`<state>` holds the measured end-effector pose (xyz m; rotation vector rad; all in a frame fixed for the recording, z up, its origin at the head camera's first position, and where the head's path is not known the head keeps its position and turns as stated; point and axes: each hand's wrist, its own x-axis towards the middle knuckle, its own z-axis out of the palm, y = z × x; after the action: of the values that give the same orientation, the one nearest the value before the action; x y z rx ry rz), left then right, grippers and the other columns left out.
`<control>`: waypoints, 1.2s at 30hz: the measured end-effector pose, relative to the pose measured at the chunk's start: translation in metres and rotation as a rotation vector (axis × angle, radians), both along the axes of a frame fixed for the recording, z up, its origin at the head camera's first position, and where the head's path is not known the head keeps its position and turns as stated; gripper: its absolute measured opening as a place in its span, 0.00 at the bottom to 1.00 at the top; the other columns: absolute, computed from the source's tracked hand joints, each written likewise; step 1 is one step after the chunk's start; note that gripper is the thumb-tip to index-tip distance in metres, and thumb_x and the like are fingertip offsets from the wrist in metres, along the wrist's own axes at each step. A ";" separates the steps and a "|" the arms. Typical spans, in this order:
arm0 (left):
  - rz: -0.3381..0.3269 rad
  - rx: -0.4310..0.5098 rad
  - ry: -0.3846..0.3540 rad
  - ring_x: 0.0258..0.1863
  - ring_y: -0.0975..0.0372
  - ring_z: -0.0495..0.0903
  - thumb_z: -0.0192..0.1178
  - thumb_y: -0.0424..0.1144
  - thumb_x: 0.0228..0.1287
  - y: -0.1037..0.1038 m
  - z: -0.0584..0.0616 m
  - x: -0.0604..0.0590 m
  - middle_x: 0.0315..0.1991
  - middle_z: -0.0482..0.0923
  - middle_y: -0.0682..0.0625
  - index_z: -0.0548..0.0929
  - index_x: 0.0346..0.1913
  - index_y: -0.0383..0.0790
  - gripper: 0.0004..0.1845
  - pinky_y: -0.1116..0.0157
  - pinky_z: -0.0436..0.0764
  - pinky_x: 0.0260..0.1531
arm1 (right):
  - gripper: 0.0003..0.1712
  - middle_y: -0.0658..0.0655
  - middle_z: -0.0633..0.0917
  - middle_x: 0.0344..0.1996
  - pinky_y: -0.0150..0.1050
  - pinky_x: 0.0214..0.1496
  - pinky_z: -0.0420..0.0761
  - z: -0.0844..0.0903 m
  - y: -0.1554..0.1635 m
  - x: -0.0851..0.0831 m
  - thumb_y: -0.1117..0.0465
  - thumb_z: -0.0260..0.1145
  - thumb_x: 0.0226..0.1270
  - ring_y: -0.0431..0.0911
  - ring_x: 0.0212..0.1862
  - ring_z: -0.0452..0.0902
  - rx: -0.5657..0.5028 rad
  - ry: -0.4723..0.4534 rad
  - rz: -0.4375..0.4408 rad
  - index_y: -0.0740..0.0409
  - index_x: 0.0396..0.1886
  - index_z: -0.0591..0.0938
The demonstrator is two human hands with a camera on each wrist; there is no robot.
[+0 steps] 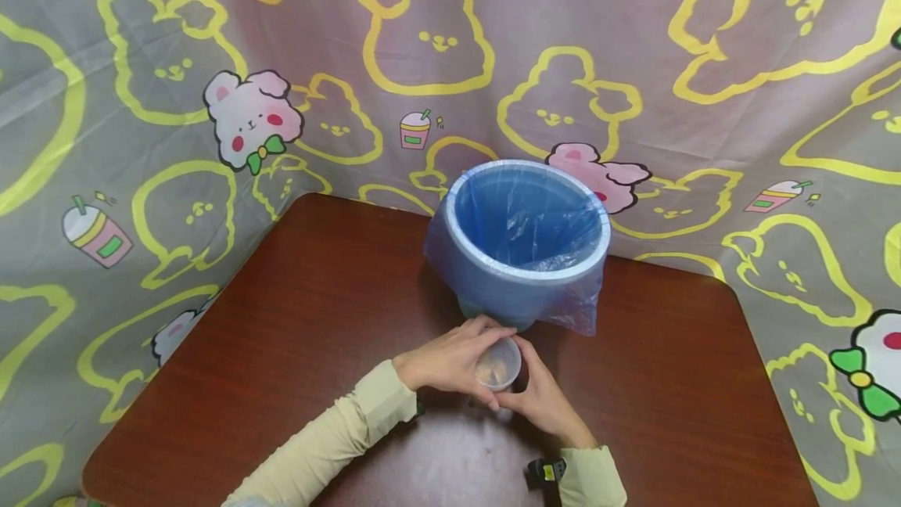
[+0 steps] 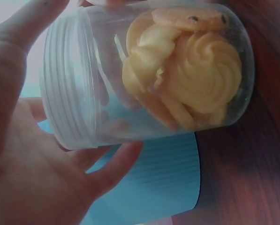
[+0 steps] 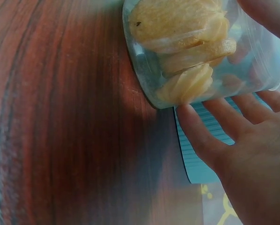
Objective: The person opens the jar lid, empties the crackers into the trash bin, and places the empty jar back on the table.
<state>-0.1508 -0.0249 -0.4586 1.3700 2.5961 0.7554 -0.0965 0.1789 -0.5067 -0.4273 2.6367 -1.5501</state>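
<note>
A clear plastic jar (image 1: pixel 497 364) with a translucent ridged lid (image 2: pixel 67 77) stands on the table before the bin. Swirled butter cookies (image 2: pixel 205 70) lie inside, and the right wrist view shows more cookies (image 3: pixel 186 28) stacked near the jar's base. My left hand (image 1: pixel 450 358) curves round the upper jar from the left, thumb and fingers on either side of the lid. From the right, my right hand (image 1: pixel 545 401) holds the jar lower on its body, its thumb and fingers spread round the wall. In the head view the two thumbs meet at the near side.
Just beyond the hands stands a blue bin (image 1: pixel 500 307) lined with a blue plastic bag (image 1: pixel 573 311) folded over its rim. The brown table (image 1: pixel 303 296) has rounded corners. A patterned curtain (image 1: pixel 436 45) hangs behind and at both sides.
</note>
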 end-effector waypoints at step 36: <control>-0.099 0.021 -0.147 0.67 0.61 0.64 0.75 0.46 0.48 -0.018 -0.001 -0.010 0.69 0.62 0.49 0.58 0.74 0.46 0.50 0.65 0.68 0.66 | 0.55 0.52 0.71 0.65 0.28 0.61 0.69 -0.003 0.000 -0.001 0.53 0.82 0.41 0.48 0.64 0.68 -0.091 -0.026 0.015 0.45 0.70 0.62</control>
<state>-0.1606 -0.0425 -0.4600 1.3814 2.3965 0.8361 -0.0977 0.1791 -0.5095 -0.4276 2.5450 -1.6642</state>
